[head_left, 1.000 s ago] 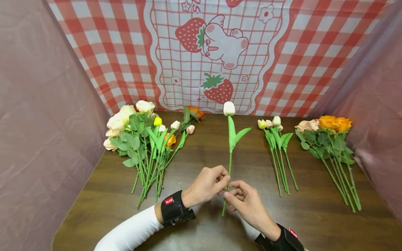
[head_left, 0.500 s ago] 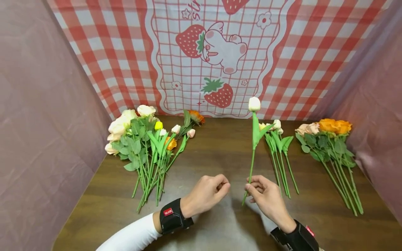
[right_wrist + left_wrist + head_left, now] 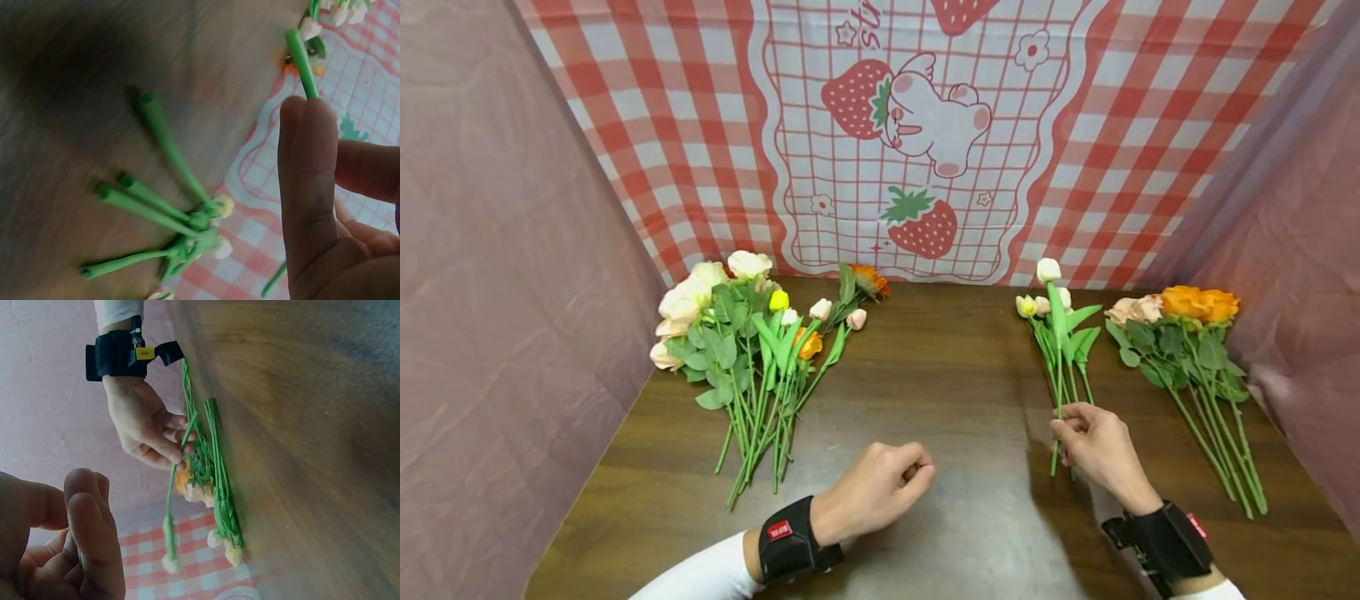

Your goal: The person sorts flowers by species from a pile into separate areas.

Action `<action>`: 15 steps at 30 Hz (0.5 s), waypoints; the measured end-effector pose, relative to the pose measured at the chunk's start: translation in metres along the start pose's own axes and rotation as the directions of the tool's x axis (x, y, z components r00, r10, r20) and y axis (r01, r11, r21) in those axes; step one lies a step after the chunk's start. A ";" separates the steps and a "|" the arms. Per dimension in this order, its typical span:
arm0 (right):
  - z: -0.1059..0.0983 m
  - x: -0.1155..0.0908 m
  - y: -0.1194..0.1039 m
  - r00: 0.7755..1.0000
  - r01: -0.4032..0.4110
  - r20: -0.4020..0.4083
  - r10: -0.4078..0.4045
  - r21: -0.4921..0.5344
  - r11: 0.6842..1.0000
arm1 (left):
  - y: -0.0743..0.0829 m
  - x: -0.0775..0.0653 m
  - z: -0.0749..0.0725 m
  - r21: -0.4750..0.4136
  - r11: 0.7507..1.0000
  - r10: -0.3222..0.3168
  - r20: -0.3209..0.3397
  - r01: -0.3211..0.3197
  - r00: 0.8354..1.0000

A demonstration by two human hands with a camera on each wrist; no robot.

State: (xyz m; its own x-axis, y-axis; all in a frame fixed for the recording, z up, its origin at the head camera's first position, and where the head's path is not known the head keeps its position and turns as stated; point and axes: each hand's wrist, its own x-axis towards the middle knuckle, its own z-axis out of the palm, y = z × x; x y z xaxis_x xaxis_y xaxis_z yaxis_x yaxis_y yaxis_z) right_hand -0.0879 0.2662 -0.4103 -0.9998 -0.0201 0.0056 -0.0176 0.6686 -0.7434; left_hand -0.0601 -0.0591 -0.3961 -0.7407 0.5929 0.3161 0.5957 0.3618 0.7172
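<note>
My right hand [image 3: 1101, 450] pinches the lower stem of a white tulip [image 3: 1048, 270] between thumb and fingers, holding it upright. The tulip stands in front of a small group of tulips [image 3: 1026, 307] lying at the right of the table, partly covering them. In the right wrist view the stem end [image 3: 302, 62] sticks out past my fingertips, and several tulip stems [image 3: 165, 144] lie below. My left hand [image 3: 872, 492] hovers over the front middle of the table with its fingers loosely curled. It holds nothing.
On the left lies a mixed pile of pale roses [image 3: 681, 304], tulips and orange flowers [image 3: 808, 343]. At the far right is a bunch of orange and pale pink roses [image 3: 1198, 304]. A checked strawberry cloth [image 3: 925, 229] hangs behind the brown table [image 3: 925, 375].
Both hands were at the tulip's stem; the left hand let go and drew back slightly toward the front left. My right hand carried the tulip rightward to the lying tulips.
</note>
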 end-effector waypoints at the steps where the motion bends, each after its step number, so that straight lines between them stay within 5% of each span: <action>1: -0.001 0.001 0.003 1.000 -0.006 0.014 0.007 -0.020 1.000 | -0.001 -0.002 0.000 -0.006 1.000 -0.001 0.002 0.001 1.000; 15: -0.001 0.024 0.022 0.983 -0.066 0.161 0.090 -0.152 0.986 | -0.010 -0.014 -0.005 -0.034 0.998 -0.058 0.035 0.059 0.998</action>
State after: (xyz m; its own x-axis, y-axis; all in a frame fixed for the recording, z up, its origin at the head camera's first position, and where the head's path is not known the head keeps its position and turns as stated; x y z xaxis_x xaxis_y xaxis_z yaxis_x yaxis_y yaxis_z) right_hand -0.1120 0.2812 -0.4258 -0.9824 -0.0791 -0.1692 0.0465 0.7736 -0.6319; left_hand -0.0568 -0.0743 -0.4047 -0.7626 0.5957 0.2523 0.5398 0.3711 0.7555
